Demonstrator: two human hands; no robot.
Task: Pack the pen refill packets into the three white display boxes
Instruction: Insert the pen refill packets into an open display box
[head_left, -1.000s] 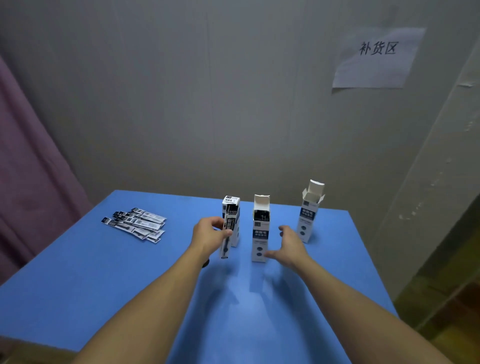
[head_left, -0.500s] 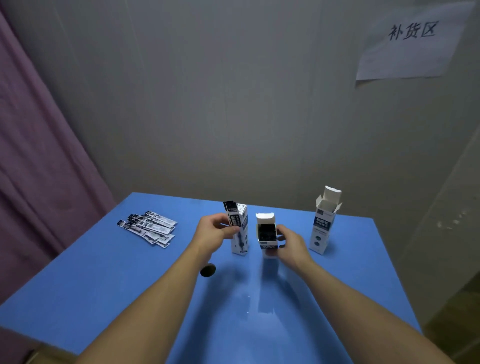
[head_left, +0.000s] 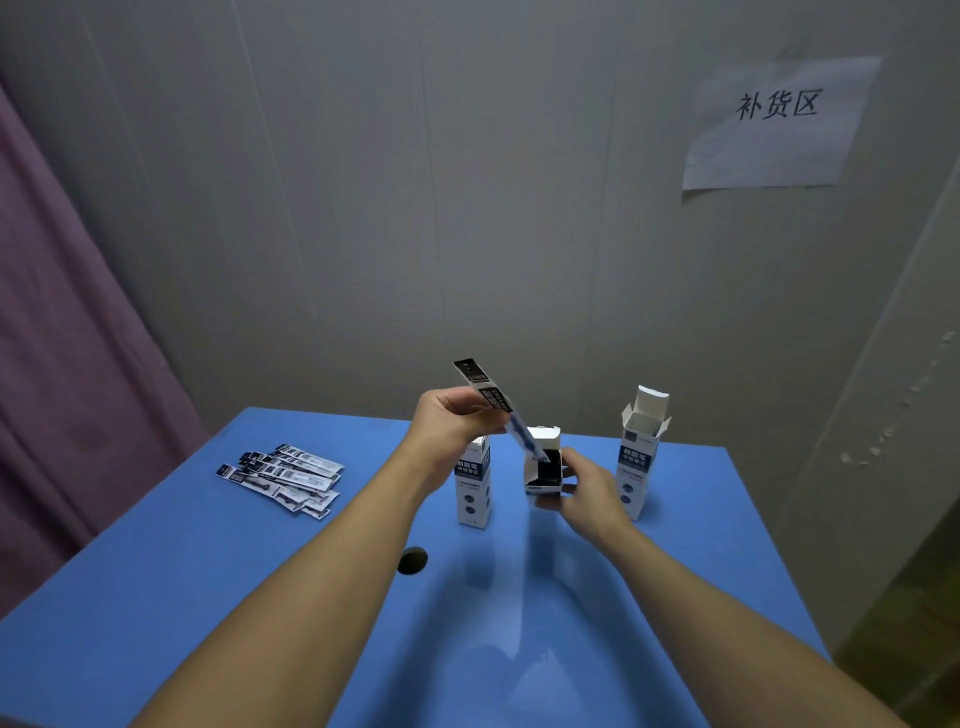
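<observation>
Three upright boxes crowd the far middle of the counter (head_left: 156, 597): the left box (head_left: 474, 488), the middle box (head_left: 543, 462) tilted in the right hand (head_left: 587, 486), and the right box (head_left: 641, 457) with open flaps. A heap of packets (head_left: 283, 478) occupies the far left. Between heap and boxes lies bare blue surface, and the near half holds only a dark hole (head_left: 413, 560).

Views: one only, head-worn wide-angle; no second view to overlap.
Position: above the near edge of the blue bench (head_left: 156, 597), at the person's head.
Facing: forward and slightly down, toward the grey wall (head_left: 415, 208) behind the bench.
Nearness: forearms enter from the bottom edge; both hands sit mid-frame, near.
Coverage: bench fills the lower half, wall and paper sign (head_left: 779, 124) the upper.
Distortion: edges bow outward.
</observation>
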